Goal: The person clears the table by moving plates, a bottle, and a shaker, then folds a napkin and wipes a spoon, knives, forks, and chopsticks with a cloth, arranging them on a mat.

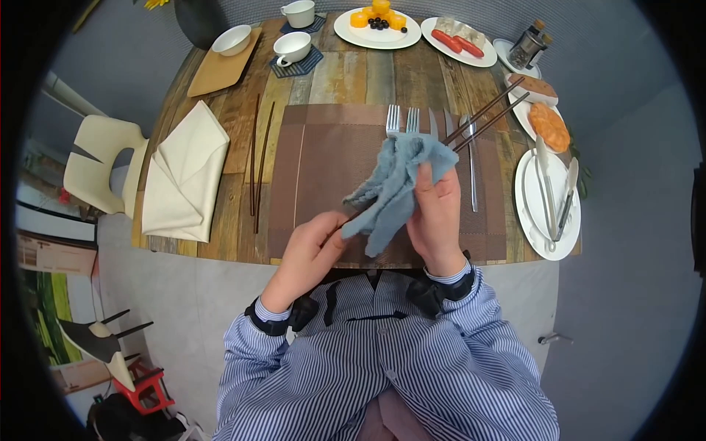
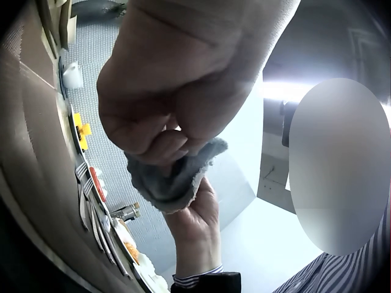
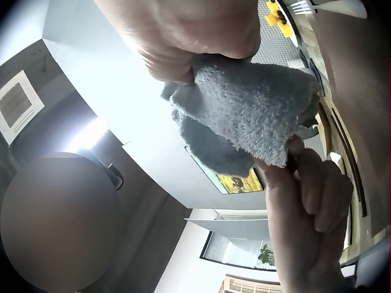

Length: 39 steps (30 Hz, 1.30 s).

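Note:
My right hand (image 1: 432, 192) grips a blue-grey terry cloth (image 1: 393, 187) bunched round a pair of dark brown chopsticks (image 1: 489, 110). The sticks slant up to the right, out of the cloth and over the table. At their near end my left hand (image 1: 329, 234) pinches them, just below the cloth. Both hands hover above a brown placemat (image 1: 316, 162). The left wrist view has the left hand (image 2: 177, 91) curled over the cloth (image 2: 171, 180), with the right hand (image 2: 195, 226) beneath. From the right wrist I see the right hand (image 3: 183, 30) clutching the cloth (image 3: 244, 116) and the left hand (image 3: 311, 207) below.
Two forks (image 1: 401, 117) and a knife (image 1: 471, 162) lie on the mat's far side. Another chopstick pair (image 1: 257, 158) and a folded cream napkin (image 1: 184, 173) lie to the left. A white plate (image 1: 528, 195) with tongs sits right. Food plates and cups (image 1: 293, 48) line the far edge.

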{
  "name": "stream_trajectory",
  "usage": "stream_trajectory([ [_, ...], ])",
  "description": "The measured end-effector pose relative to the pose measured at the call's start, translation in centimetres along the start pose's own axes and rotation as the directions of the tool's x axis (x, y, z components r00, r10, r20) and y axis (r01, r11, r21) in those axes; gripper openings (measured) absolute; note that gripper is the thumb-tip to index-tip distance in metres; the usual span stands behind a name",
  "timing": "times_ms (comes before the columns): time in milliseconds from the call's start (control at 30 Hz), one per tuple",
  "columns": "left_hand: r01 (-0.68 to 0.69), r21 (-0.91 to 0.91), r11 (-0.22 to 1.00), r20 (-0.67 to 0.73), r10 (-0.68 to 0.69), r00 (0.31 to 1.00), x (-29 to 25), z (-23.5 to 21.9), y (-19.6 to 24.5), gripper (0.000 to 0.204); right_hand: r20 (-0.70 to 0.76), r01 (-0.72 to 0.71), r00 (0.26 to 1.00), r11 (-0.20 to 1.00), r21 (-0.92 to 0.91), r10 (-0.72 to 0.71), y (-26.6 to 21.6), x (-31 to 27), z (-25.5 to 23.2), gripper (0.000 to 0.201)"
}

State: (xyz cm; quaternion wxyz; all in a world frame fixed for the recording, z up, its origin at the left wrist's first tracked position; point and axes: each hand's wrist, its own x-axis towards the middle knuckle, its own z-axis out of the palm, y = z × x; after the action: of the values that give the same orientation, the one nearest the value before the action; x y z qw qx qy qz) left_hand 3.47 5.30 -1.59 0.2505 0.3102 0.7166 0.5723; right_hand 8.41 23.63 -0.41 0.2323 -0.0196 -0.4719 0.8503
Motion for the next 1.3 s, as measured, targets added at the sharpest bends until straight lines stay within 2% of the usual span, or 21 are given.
stream_trajectory([
  [67, -0.13, 0.214, 0.968, -0.022, 0.138, 0.99, 0.1, 0.0, 0.2, 0.026, -0.013, 0.026, 1.0, 0.999, -0.048, -0.027, 0.5, 0.1, -0.5, 0.034],
  [133, -0.09, 0.202, 0.975, 0.029, 0.086, 0.996, 0.1, -0.1, 0.7, 0.026, -0.021, 0.048, 0.999, 0.994, -0.098, -0.05, 0.3, 0.5, -0.6, 0.034],
  [200, -0.048, 0.193, 0.98, 0.077, 0.034, 0.996, -0.1, -0.1, 0.9, 0.027, -0.127, 0.046, 0.991, 0.999, 0.018, -0.044, -1.2, 1.3, -0.4, 0.036],
  [300, -0.004, 0.106, 0.994, 0.145, -0.011, 0.989, -0.3, -0.3, 1.0, 0.032, -0.174, 0.066, 0.984, 0.99, 0.125, -0.044, -2.0, 1.7, -0.8, 0.033],
  [367, 0.206, -0.101, 0.973, 0.248, -0.175, 0.953, -0.3, -0.6, 1.2, 0.031, -0.229, 0.066, 0.973, 0.98, 0.19, -0.022, -1.7, 1.6, -0.6, 0.029],
  [500, 0.192, -0.193, 0.962, 0.181, -0.157, 0.971, -0.2, 0.2, 0.8, 0.032, -0.187, 0.104, 0.979, 0.991, 0.089, -0.086, -0.4, 1.5, -1.5, 0.031],
  [600, 0.216, -0.282, 0.935, 0.191, -0.166, 0.967, -0.1, 0.5, 0.1, 0.031, -0.184, 0.065, 0.982, 0.994, 0.093, -0.047, 0.2, 1.2, -0.9, 0.028],
  [667, 0.243, -0.367, 0.898, 0.229, -0.166, 0.959, 0.0, 0.8, -0.6, 0.026, -0.081, 0.029, 0.997, 0.993, 0.11, -0.02, 0.8, 1.0, -0.3, 0.027],
  [700, 0.241, -0.367, 0.898, 0.228, -0.165, 0.96, 0.0, 0.9, -0.9, 0.026, -0.138, -0.019, 0.99, 0.992, 0.127, 0.036, 0.9, 0.6, 0.2, 0.024],
  [767, 0.243, -0.477, 0.845, 0.227, -0.148, 0.963, 0.2, 1.4, -1.0, 0.022, -0.117, -0.072, 0.989, 0.989, 0.126, 0.087, 1.1, 0.4, 0.6, 0.023],
  [800, 0.242, -0.476, 0.846, 0.225, -0.149, 0.963, 0.2, 1.5, -0.8, 0.022, -0.097, -0.125, 0.986, 0.984, 0.124, 0.137, 1.3, 0.2, 0.8, 0.022],
  [867, 0.212, -0.449, 0.868, 0.162, -0.154, 0.975, 0.5, 1.8, 0.0, 0.021, -0.067, -0.137, 0.987, 0.987, 0.083, 0.143, 1.6, -0.4, 1.3, 0.019],
  [933, 0.202, -0.409, 0.89, 0.131, -0.162, 0.978, 0.8, 1.9, -0.2, 0.02, -0.059, -0.135, 0.987, 0.975, 0.177, 0.147, 2.8, -1.1, 1.7, 0.017],
  [1000, 0.193, -0.371, 0.908, 0.101, -0.167, 0.981, 0.9, 1.8, -0.3, 0.02, -0.041, -0.171, 0.984, 0.979, 0.113, 0.176, 2.8, -1.3, 1.4, 0.016],
  [1067, 0.212, -0.426, 0.88, 0.149, -0.163, 0.975, 0.9, 1.7, -0.2, 0.02, -0.027, -0.226, 0.974, 0.973, -0.051, 0.225, 2.4, -1.2, 0.6, 0.019],
  [1100, 0.212, -0.426, 0.879, 0.147, -0.164, 0.975, 1.0, 1.3, -0.3, 0.02, -0.026, -0.228, 0.974, 0.972, -0.05, 0.227, 2.2, -1.2, 0.5, 0.019],
  [1167, 0.125, 0.0, 0.992, 0.195, -0.123, 0.973, 1.4, -0.4, 0.0, 0.025, 0.028, -0.14, 0.989, 0.984, -0.108, 0.144, 1.4, -0.9, 0.4, 0.034],
  [1200, 0.151, 0.056, 0.987, 0.056, -0.154, 0.986, 1.0, -1.4, 1.2, 0.029, 0.032, -0.141, 0.989, 0.984, -0.11, 0.145, 0.9, -0.8, 0.4, 0.034],
  [1267, 0.061, -0.061, 0.996, -0.074, -0.066, 0.995, 1.5, -3.9, 1.1, 0.033, 0.148, -0.173, 0.967, 0.959, -0.226, 0.209, 0.0, -0.9, 0.3, 0.034],
  [1300, 0.066, -0.064, 0.996, -0.09, -0.072, 0.993, 1.7, -4.2, 1.6, 0.033, 0.161, -0.182, 0.962, 0.957, -0.226, 0.221, 0.0, -1.1, 0.3, 0.034],
])
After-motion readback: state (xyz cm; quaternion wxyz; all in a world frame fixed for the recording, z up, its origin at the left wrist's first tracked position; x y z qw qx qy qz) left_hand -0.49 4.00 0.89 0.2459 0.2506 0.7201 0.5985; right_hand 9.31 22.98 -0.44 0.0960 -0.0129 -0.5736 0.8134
